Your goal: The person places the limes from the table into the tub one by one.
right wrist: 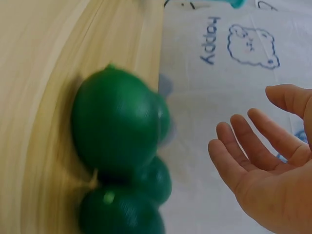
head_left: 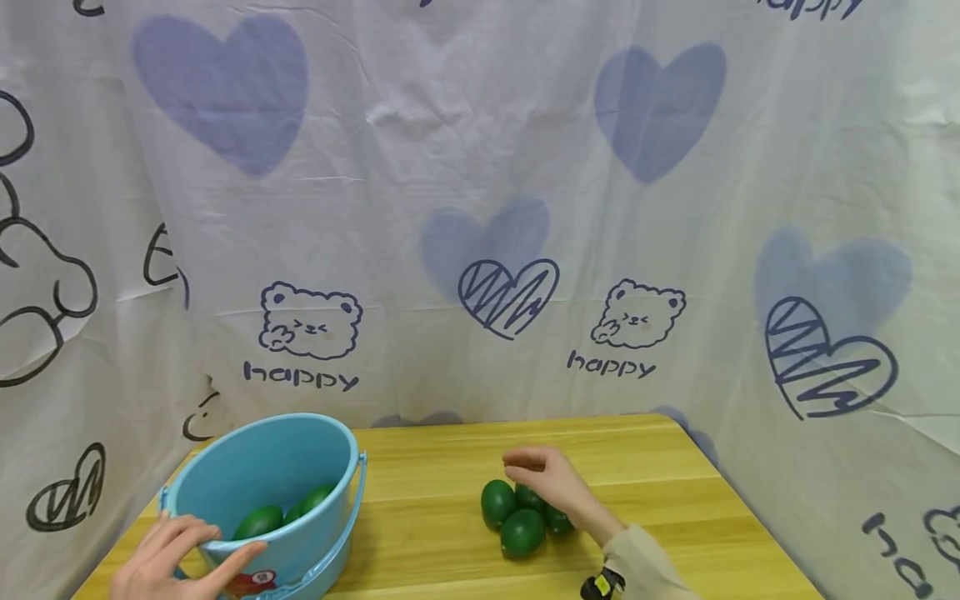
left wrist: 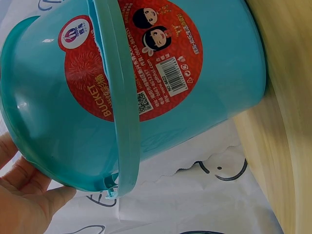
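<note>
On the left stands a light blue plastic bucket (head_left: 322, 525), with several dark green limes (head_left: 259, 522) showing inside. My left hand (head_left: 168, 560) grips its near rim, fingers over the edge and thumb against the outer wall. The left wrist view shows the bucket's handle (left wrist: 127, 122) lowered along its side and a red round label (left wrist: 170, 58). A cluster of several limes (head_left: 522, 533) sits together right of the table's middle. My right hand (head_left: 553, 483) hovers just above them, fingers loosely bent and holding nothing; the right wrist view shows a gap between that hand and the limes (right wrist: 114, 119).
The wooden table (head_left: 427, 475) carries the bucket and the lime cluster, with bare wood between them. White cloth (head_left: 405, 350) printed with hearts and bears hangs behind and along both sides. A dark wristband (head_left: 602, 583) circles the right wrist.
</note>
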`<state>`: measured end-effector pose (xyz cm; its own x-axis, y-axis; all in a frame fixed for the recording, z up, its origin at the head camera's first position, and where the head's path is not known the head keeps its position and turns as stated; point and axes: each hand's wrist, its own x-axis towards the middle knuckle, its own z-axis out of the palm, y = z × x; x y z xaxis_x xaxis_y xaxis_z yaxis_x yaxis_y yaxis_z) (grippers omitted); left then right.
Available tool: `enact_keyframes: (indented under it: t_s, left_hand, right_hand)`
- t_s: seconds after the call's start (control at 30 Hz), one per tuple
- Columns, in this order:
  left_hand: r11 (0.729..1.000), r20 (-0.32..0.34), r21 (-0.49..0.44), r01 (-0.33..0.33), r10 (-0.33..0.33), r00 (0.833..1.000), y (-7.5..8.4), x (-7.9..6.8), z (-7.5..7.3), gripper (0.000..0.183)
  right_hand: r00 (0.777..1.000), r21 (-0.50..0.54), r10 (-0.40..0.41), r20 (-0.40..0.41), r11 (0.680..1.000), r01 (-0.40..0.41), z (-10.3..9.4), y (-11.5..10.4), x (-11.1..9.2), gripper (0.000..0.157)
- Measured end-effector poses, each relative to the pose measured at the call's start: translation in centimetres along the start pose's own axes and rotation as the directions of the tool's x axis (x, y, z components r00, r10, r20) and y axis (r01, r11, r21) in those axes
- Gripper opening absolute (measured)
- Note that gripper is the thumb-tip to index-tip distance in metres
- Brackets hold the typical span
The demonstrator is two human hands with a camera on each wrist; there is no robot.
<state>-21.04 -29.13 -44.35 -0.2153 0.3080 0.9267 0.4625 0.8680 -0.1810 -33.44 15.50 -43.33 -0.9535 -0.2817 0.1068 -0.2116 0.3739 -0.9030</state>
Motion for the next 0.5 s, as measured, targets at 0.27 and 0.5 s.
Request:
enact_keyframes:
  t_s: [0.27, 0.5]
  left_hand:
    - [1.0, -0.022, -0.014, 0.007, -0.007, 1.0, 0.1, 0.0, 0.1, 0.043]
    - [0.985, 0.009, -0.059, 0.164, -0.164, 0.986, 0.3, 0.2, 0.2, 0.042]
  right_hand:
    - [0.993, -0.139, -0.012, -0.118, 0.99, -0.004, -1.7, 1.8, -1.1, 0.027]
    - [0.984, -0.205, -0.008, -0.181, 0.978, -0.029, -2.8, 3.4, -2.0, 0.025]
